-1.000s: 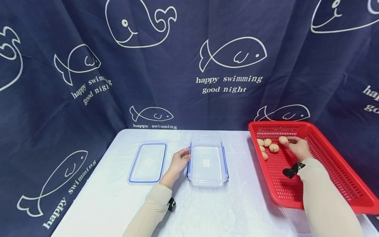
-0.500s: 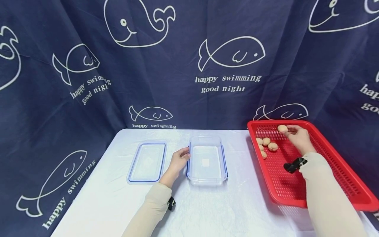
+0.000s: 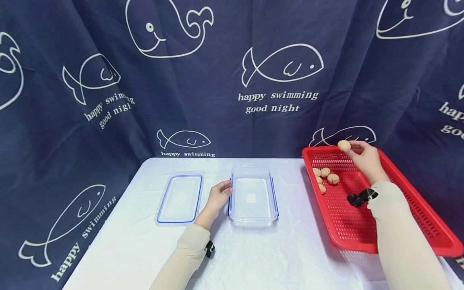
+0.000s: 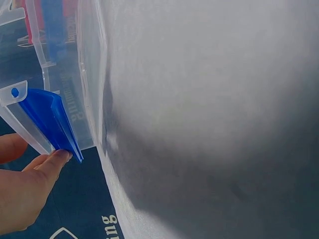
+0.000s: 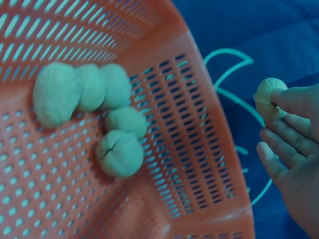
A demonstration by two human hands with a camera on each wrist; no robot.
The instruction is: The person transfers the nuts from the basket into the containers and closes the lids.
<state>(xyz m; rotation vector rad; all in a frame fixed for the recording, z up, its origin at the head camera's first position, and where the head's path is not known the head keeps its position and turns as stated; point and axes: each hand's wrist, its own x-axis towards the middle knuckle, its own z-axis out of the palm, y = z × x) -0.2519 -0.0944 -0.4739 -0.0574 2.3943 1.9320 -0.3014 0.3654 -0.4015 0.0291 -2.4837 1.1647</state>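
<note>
In the head view my right hand (image 3: 366, 161) pinches a walnut (image 3: 343, 145) between thumb and fingertips above the far end of a red plastic basket (image 3: 330, 225). Several more walnuts (image 5: 119, 153) lie bunched in the basket's far left corner. My left hand (image 3: 218, 196) is at the left side of a clear plastic food box (image 3: 253, 217), which has no lid on. Its thumb and fingers hold the box's edge by the hanging blue latch (image 4: 52, 114), seen in the left wrist view. Nothing but a small white label patch shows in the box.
The box's clear lid (image 3: 180, 199) with a blue seal lies flat to the left on the white-covered table (image 3: 239, 257). A dark blue curtain (image 3: 232, 121) with fish drawings hangs behind the table.
My right hand has lifted the walnut from within the basket to about the height of its far rim or above. My left hand has stayed at the box.
</note>
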